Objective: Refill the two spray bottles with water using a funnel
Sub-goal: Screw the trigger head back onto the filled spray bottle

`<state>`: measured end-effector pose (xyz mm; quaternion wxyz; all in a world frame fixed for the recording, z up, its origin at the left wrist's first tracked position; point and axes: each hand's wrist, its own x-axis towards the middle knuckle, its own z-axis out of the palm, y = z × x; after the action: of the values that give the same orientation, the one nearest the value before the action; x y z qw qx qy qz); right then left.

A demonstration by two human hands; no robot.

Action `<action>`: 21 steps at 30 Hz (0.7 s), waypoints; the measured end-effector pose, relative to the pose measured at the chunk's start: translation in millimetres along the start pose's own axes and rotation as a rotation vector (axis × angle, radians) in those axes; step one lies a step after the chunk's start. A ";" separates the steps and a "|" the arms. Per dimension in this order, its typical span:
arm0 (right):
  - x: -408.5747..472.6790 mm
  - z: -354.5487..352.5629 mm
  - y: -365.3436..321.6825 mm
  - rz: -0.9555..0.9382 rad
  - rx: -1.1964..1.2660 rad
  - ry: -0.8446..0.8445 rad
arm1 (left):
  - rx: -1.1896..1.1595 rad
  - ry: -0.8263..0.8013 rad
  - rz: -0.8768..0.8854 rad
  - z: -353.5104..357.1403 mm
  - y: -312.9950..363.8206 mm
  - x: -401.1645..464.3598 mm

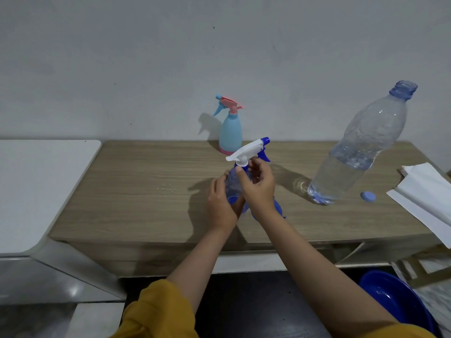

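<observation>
A clear blue spray bottle (231,184) stands on the wooden table (146,191), and my left hand (220,206) wraps around its body. Its white and blue trigger head (249,150) sits on the neck. My right hand (258,189) pinches the collar just under that head. A light blue and pink spray bottle (230,132) stands at the back by the wall, its head on. A blue funnel (278,208) lies mostly hidden behind my right wrist. To the right a large clear water bottle (353,157) stands uncapped, about half full.
The water bottle's blue cap (368,196) lies on the table beside it. White paper sheets (424,198) hang over the table's right edge. A white appliance top (36,186) adjoins the table on the left. A blue basin (397,301) sits on the floor lower right. Water drops (166,187) spot the wood.
</observation>
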<state>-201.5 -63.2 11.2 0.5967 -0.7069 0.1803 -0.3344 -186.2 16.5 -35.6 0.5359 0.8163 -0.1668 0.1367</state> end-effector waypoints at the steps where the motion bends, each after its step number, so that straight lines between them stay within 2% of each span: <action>1: 0.3 -0.4 1.2 -0.026 -0.025 -0.011 | 0.002 0.001 0.009 -0.1 -0.2 -0.1; 7: -0.6 0.9 -3.7 0.058 0.050 0.045 | 0.008 -0.021 -0.001 0.7 -0.4 -1.4; 13: 2.2 -0.8 2.1 -0.028 -0.024 -0.018 | -0.013 0.004 0.010 3.0 -6.7 0.9; 21: 5.7 -2.0 -3.2 0.066 -0.010 -0.007 | 0.024 -0.018 -0.006 3.2 -6.0 -0.3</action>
<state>-199.2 -67.7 15.8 0.6046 -0.7046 0.2028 -0.3113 -183.9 15.8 -41.9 0.5247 0.8245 -0.1677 0.1296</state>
